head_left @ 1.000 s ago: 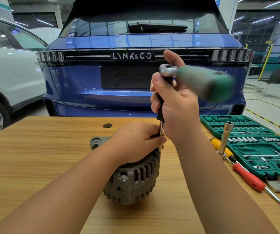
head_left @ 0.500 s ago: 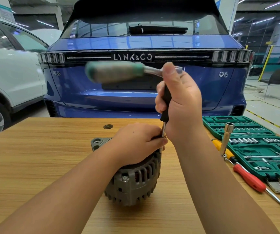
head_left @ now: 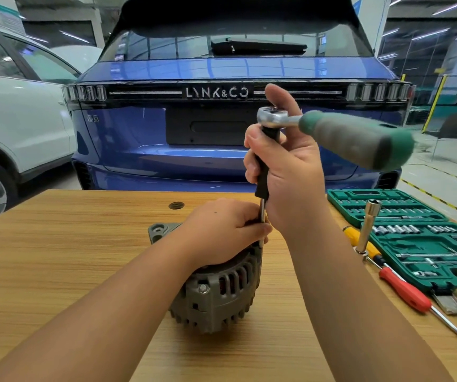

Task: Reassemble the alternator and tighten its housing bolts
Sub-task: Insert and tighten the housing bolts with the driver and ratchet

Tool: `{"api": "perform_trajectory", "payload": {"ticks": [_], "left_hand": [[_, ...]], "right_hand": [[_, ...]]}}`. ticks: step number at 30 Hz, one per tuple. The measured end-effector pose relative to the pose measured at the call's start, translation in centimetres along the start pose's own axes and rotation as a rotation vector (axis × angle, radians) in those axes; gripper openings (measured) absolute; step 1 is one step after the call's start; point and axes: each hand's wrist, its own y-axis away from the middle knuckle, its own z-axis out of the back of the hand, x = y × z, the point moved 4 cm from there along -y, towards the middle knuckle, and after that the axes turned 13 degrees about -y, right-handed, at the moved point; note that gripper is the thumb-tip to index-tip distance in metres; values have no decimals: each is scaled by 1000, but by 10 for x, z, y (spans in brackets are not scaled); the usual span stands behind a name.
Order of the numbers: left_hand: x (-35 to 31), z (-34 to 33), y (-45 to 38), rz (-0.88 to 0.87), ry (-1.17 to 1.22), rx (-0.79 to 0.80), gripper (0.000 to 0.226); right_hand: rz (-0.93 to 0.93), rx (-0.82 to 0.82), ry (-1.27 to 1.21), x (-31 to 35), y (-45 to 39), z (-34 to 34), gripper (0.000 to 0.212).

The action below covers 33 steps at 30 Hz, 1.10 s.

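Note:
A grey finned alternator [head_left: 216,296] stands on the wooden table [head_left: 56,257]. My left hand [head_left: 221,230] lies on top of it, its fingers pinching the thin steel shaft of an extension bar [head_left: 262,216] that points down at the housing's right edge. My right hand [head_left: 285,172] grips the bar's black upper part, with a finger raised behind the ratchet head. The ratchet [head_left: 340,133] sits on top of the bar, its green and grey handle pointing right and blurred. A bolt head [head_left: 203,288] shows on the housing's near side.
An open green socket set case [head_left: 425,238] lies at the table's right. Beside it lie a yellow screwdriver [head_left: 359,241], a red screwdriver [head_left: 406,293] and an upright long socket [head_left: 367,224]. A blue car stands just behind the table, a white car to the left.
The ratchet handle pointed right, swung over to the left, and now points right again. Both hands and the alternator have stayed in place.

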Motion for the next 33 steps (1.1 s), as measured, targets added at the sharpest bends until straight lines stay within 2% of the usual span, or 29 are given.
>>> {"api": "perform_trajectory", "payload": {"ticks": [6,11,13,16,19,22,24,26,30,33], "left_hand": [[1,2,1,-13,-3,-30,25],[1,1,-1,-11,-14,-19,25],[2,1,-1,-8,-22,-14,26],[1,-1,-1,-13,-70,-16,28],[1,-2,-2,-18,-98,-12,31],[3,-2,-3,-5,-66,-8,30],[3,-1,-3,1,-40,-9,30],[3,-1,-3,1,-47,-7,30],[2,-1,-3,2,-51,-6,30],[2,-1,-1,-3,-28,-25,28]], "right_hand": [[-140,49,-276,-3,-2,3,45],[-223,38,-313,-3,-4,2,51],[-222,-19,-279,-2,-4,2,43],[-130,-128,-111,2,-2,3,17],[-114,-221,36,3,-5,10,13],[-237,-143,-83,-2,-7,8,4],[-231,-81,-162,-4,-6,7,25],[-134,-37,-126,-2,-6,6,34],[-38,4,-27,-2,-6,2,39],[-82,30,-123,-7,-4,1,41]]}}
